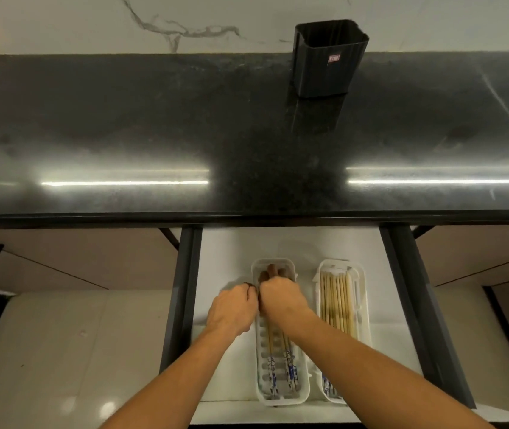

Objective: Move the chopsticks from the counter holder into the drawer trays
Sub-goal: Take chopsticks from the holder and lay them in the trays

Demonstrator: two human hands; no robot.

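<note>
Fingers (273, 270) of the right hand (281, 300) reached down into the white slotted plastic tray on the left (302, 388), curled over the upper ends of the brown chopsticks with blue-and-white patterned handles (290, 371); I could not tell whether they were clamped on the sticks or only pressing them flat. I saw the left hand (231, 309) just beside that tray's left rim, fingers curled inward and touching the right hand; whether it held anything was hidden.

The pale bamboo chopsticks (338, 301) lay in the second white plastic tray on the right (366, 323), both trays resting in the open white-lined drawer (278, 243). The black ribbed plastic holder (327, 57) stood upright on the polished black stone bench (154, 119), well apart from the drawer; no chopsticks showed above its rim.

Risks, in my judgement: the patterned sticks lay slightly crossed, so an uneven release could leave ends riding over the tray rim and fouling the drawer on closing. The light tray could also shift under hand pressure.

A small red-and-white label (334, 58) was on the holder's face; its writing was too small to read.
</note>
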